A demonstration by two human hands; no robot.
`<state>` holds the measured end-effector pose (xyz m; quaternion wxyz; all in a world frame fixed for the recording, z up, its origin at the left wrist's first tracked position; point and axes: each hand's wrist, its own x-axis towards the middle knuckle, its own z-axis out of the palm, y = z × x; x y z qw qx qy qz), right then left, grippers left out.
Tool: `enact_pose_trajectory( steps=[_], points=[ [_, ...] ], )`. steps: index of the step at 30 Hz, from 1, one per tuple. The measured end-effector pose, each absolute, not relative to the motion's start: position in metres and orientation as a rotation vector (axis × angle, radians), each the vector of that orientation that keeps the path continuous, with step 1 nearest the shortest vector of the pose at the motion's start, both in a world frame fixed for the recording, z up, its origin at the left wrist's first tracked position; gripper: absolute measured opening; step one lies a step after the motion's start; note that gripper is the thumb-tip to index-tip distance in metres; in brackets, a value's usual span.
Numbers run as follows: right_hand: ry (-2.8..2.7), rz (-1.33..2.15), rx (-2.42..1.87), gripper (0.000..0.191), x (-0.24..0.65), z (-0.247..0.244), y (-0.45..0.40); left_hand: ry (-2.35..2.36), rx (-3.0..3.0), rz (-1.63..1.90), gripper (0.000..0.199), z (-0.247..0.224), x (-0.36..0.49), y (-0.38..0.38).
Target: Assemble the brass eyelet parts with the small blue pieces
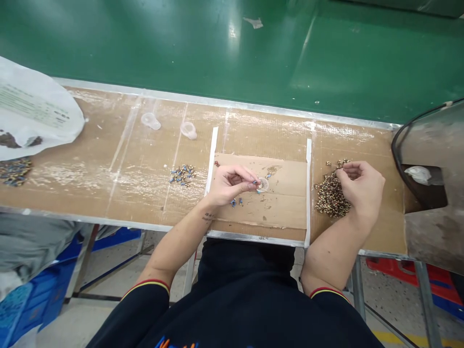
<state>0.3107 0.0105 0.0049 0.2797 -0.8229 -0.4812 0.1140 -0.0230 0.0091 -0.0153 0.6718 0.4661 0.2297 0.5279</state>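
My left hand (235,184) is over the taped cardboard sheet (290,208), thumb and forefinger pinched on a small blue-and-brass part (255,182). Just beyond those fingertips sits a small clear plastic cup (264,184). A couple of loose blue-tipped parts (234,203) lie on the sheet below the hand. At the right, my right hand (358,186) rests over the edge of a heap of small brass-coloured pieces (331,195). Its thumb and forefinger are closed together, and whatever they hold is too small to make out.
A pile of blue-tipped parts (182,175) lies left of the sheet. Two clear plastic cups, one left (150,121) and one right (188,129), lie farther back. A white bag (36,108) covers part of another pile (14,171). A metal machine housing (435,232) borders the right side.
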Motion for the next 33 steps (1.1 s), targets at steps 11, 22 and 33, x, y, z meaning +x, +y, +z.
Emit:
enact_pose_trajectory(
  steps=[11, 22, 33],
  points=[
    [-1.290, 0.201, -2.061, 0.039, 0.311, 0.007, 0.005, 0.554, 1.072, 1.217, 0.021, -0.020, -0.022, 0.009],
    [-1.316, 0.323, -1.999, 0.022, 0.320, -0.002, 0.007, 0.530, 1.016, 1.253, 0.015, -0.016, -0.022, 0.008],
    [-1.325, 0.625, -1.093, 0.033, 0.227, 0.005, -0.002, 0.599, 1.065, 1.154, 0.022, -0.013, -0.019, 0.005]
  ],
)
